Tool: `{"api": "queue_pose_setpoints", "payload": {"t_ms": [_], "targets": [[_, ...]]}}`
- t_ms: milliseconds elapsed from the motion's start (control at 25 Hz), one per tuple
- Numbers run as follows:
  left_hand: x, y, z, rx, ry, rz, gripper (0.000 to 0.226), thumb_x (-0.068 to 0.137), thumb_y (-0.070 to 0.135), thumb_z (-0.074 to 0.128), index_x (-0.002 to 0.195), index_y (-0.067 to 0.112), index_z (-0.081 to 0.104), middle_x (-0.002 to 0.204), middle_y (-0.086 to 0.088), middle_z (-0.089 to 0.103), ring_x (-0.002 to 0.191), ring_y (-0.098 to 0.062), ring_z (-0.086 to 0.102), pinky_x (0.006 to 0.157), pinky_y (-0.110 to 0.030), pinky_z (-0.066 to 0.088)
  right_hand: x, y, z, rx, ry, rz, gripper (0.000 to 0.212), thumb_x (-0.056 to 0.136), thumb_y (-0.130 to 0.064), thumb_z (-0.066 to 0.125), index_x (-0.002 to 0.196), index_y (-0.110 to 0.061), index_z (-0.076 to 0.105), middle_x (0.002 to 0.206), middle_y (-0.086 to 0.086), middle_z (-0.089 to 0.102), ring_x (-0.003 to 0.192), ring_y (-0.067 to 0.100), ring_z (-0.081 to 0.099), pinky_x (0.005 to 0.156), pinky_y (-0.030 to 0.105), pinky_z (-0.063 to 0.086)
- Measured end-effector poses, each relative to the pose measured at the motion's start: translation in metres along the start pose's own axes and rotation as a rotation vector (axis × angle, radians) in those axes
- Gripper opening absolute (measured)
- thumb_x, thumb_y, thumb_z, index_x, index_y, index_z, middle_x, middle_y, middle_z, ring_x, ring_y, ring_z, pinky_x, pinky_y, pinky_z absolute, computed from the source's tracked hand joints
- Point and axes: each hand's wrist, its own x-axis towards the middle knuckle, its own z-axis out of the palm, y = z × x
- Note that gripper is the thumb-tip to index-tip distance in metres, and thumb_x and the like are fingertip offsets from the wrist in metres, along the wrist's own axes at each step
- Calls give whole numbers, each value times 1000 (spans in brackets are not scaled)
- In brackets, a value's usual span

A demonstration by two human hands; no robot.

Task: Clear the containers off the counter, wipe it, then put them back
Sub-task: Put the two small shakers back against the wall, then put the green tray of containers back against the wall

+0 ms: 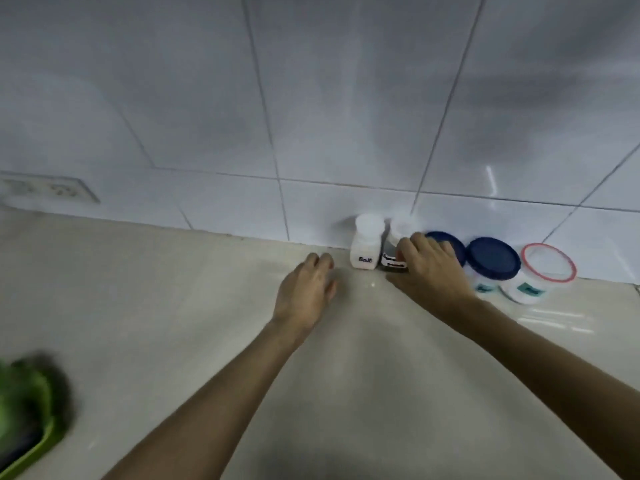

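Several containers stand in a row against the tiled wall on the beige counter (pixel 194 306). A white salt jar (pixel 366 243) is at the left end. Beside it is a second white labelled jar (pixel 397 237), and my right hand (pixel 427 268) is wrapped around its right side. Behind that hand sits a blue-lidded tub (pixel 450 242), mostly hidden. Further right are another blue-lidded tub (pixel 491 261) and a red-rimmed tub (pixel 545 271). My left hand (pixel 306 292) hovers open just left of the salt jar, not touching it.
A green tray-like object (pixel 27 417), blurred, lies at the counter's near left edge. A wall socket (pixel 52 190) is set low in the tiles at far left. The tiled wall rises right behind the containers.
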Motion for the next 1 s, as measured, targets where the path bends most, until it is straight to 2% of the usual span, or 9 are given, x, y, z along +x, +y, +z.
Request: {"api": "queue_pose_setpoints", "payload": {"t_ms": [200, 280, 360, 480, 560, 640, 760, 880, 1000], "targets": [[-107, -62, -29, 73, -24, -79, 21, 89, 22, 51, 103, 12, 63, 98, -7, 65, 83, -30, 63, 70, -40, 52, -23, -58, 8, 354, -158, 47, 32, 82, -29, 70, 105, -11, 58, 105, 8, 59, 84, 25, 60, 76, 36, 48], [-152, -92, -51, 62, -19, -143, 19, 87, 25, 52, 94, 11, 64, 89, -7, 65, 79, -31, 62, 69, -40, 51, -37, -112, 12, 598, -295, 119, 24, 83, -27, 70, 99, -13, 58, 96, 4, 60, 77, 18, 59, 70, 28, 45], [-190, -110, -73, 4, 6, -236, 17, 85, 26, 54, 85, 12, 63, 83, -7, 65, 77, -31, 61, 68, -41, 49, -52, -161, 12, 917, -455, 309, 19, 83, -25, 71, 93, -14, 60, 88, 2, 63, 74, 16, 61, 64, 21, 46], [-258, -147, -112, -67, 185, -386, 14, 83, 23, 55, 83, 12, 63, 82, -8, 64, 80, -32, 58, 71, -44, 49, -65, -257, 11, 1241, -715, 408, 20, 84, -22, 70, 98, -12, 61, 94, 10, 64, 75, 18, 62, 55, 15, 47], [-306, -182, -137, -69, 388, -497, 12, 84, 17, 55, 88, 10, 63, 89, -9, 63, 89, -30, 57, 82, -46, 49, -68, -333, 14, 1295, -831, 345, 28, 85, -23, 69, 108, -10, 59, 98, 10, 64, 75, 17, 62, 57, 17, 48], [-352, -218, -155, -80, 579, -635, 18, 85, 12, 56, 102, 6, 63, 108, -12, 62, 109, -27, 53, 99, -46, 44, -68, -411, 18, 1311, -892, 266, 46, 82, -35, 70, 118, -12, 54, 93, 3, 62, 76, 15, 58, 64, 23, 45], [-403, -259, -169, -293, 650, -996, 44, 92, 21, 58, 133, 7, 51, 147, -13, 41, 140, -23, 32, 115, -38, 30, -63, -501, 20, 1333, -930, 277, 76, 63, -65, 69, 119, -18, 51, 87, -4, 57, 71, 9, 53, 63, 23, 42], [-430, -282, -174, -683, 603, -1217, 71, 87, 39, 61, 146, 12, 33, 150, -10, 39, 137, -23, 39, 114, -40, 33, -60, -550, 23, 1338, -1006, 299, 54, 76, -51, 70, 108, -9, 65, 97, 1, 71, 84, 11, 65, 72, 27, 52], [-443, -302, -185, -726, 606, -1336, 83, 79, 48, 70, 146, 15, 32, 136, -9, 55, 122, -24, 55, 106, -41, 43, -54, -571, 29, 1304, -1032, 281, 50, 74, -41, 76, 109, -6, 68, 102, 6, 72, 93, 16, 65, 73, 26, 53]]}}
